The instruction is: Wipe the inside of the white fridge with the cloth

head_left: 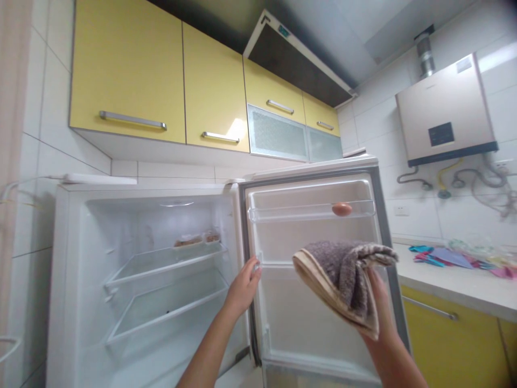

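From the head view, I look into an open refrigerator (pixel 67 280), with its door (pixel 280 242) swung out on the right. My left hand (pixel 243 285) is at the hinge-side edge of the door's inner face, its fingers bent and drawn in close to the thumb beside a small bracket (pixel 258 263); I cannot tell whether they pinch it. My right hand (pixel 379 302) is closed on a folded gray-brown cloth (pixel 341 272) with a beige border, raised in front of the door's inner face; the folds hide most of the fingers.

I have open room between the left hand and the cloth, across the door's inner panel. Above the cloth, the upper door rack (pixel 291 212) holds an egg (pixel 342 209) near its outer end. The door's gray seal (pixel 385 215) runs down the outer edge, behind my right forearm lower down.

Left of my left hand, the front edges of the upper glass shelf (pixel 161 264) and the lower glass shelf (pixel 173 307) cross the cavity, with space between them. Two food packs (pixel 188 241) sit at the back right of the upper one. Beyond the door, colored cloth items (pixel 450 257) lie on the counter (pixel 440 283).
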Demonstrator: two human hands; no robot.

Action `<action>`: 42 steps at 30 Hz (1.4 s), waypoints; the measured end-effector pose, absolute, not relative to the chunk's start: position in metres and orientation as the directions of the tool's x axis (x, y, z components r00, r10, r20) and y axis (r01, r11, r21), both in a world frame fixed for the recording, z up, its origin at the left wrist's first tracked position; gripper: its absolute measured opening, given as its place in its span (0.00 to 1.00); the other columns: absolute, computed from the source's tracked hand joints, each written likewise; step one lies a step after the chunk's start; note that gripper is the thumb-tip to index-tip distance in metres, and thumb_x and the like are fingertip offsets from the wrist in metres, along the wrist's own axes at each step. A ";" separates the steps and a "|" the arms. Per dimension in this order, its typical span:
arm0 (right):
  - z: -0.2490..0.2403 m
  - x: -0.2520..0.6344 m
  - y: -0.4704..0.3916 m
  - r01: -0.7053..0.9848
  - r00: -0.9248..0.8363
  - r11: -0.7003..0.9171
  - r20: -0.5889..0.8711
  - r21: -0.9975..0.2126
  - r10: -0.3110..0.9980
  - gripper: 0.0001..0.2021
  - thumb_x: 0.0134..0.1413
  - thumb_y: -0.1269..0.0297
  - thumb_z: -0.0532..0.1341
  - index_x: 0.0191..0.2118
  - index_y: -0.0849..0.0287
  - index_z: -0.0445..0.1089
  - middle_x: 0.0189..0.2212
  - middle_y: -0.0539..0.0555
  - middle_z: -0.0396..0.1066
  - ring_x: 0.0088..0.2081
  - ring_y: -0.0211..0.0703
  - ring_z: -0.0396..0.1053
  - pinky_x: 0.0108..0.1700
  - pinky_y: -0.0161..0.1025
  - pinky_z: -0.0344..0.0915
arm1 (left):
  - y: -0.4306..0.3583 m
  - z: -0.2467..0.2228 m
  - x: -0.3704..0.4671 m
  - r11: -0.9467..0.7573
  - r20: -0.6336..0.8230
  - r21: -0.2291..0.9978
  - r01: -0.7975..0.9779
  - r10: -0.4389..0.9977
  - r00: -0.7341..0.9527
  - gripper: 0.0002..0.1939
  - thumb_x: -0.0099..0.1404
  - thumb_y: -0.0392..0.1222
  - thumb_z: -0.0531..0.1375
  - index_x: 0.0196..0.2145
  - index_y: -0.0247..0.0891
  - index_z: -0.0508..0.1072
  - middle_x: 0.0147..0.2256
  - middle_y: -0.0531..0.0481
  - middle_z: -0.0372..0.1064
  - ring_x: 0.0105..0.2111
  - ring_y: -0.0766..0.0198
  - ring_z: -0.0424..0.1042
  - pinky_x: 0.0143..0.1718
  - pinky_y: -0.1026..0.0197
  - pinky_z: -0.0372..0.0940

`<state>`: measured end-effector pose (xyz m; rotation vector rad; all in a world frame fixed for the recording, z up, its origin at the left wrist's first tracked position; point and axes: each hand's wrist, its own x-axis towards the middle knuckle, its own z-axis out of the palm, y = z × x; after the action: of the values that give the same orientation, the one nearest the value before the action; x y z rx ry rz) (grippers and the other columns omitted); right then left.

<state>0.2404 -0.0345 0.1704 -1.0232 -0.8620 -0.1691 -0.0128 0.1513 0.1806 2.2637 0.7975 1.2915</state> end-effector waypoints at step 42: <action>0.265 0.154 0.109 0.128 0.255 0.586 0.598 -0.800 0.760 0.18 0.42 0.58 0.60 0.42 0.60 0.72 0.32 0.52 0.77 0.32 0.43 0.72 0.36 0.38 0.68 | 0.139 0.229 0.007 -0.383 0.578 0.754 -0.533 0.772 0.263 0.27 0.62 0.60 0.62 0.50 0.38 0.73 0.52 0.40 0.76 0.50 0.55 0.76 0.55 0.51 0.69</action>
<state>0.1539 0.1089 0.2646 -0.8783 -1.2657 0.5144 0.0073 0.1394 0.2290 1.3701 0.2457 1.4182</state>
